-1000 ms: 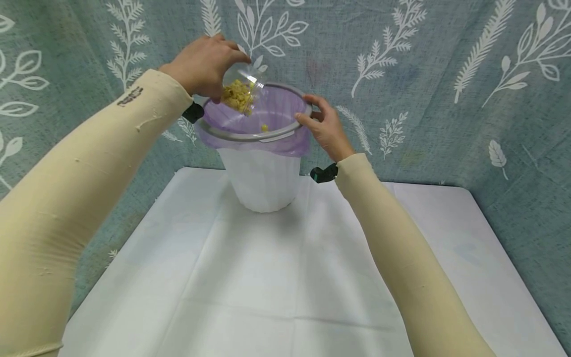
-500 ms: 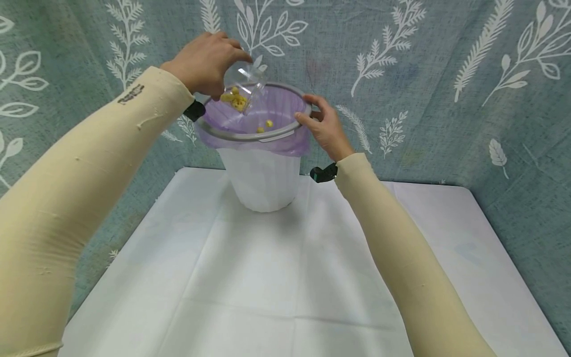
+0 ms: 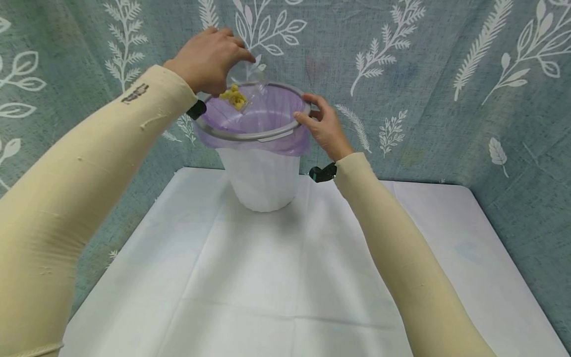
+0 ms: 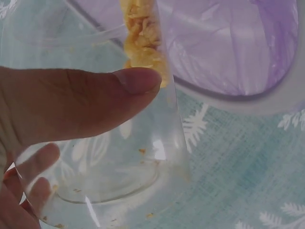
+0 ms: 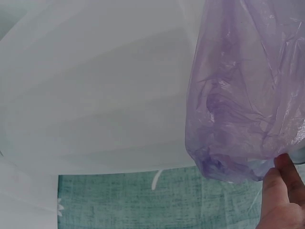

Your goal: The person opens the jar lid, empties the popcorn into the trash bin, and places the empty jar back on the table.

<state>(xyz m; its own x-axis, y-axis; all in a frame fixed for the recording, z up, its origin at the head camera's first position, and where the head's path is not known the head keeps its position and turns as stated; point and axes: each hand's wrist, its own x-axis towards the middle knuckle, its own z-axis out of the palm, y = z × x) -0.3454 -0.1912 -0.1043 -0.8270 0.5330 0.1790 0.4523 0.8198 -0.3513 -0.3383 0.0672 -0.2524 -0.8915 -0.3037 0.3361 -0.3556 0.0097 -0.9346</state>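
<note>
In the head view my left hand (image 3: 207,62) grips a clear plastic jar (image 4: 109,176), tipped mouth-down over a white trash bin (image 3: 263,178). Yellow popcorn (image 4: 143,36) lies along the jar's lower side towards its mouth, and a few crumbs cling near its base. The left wrist view shows the thumb across the jar wall with other fingers behind it. A purple bin liner (image 3: 281,106) lines the bin and folds out under its grey rim (image 3: 250,136). My right hand (image 3: 327,129) holds that rim at the right, thumb on top and fingers around the edge.
The bin stands near the back of a table with a white cover (image 3: 250,277). A green-blue curtain (image 3: 424,114) with white leaf prints hangs close behind and along both sides. Dark wrist cameras sit by both sleeves.
Popcorn has dropped from the jar into the bin, so less is left in it. My left hand has risen slightly with the jar tilted; my right hand has stayed on the rim.
</note>
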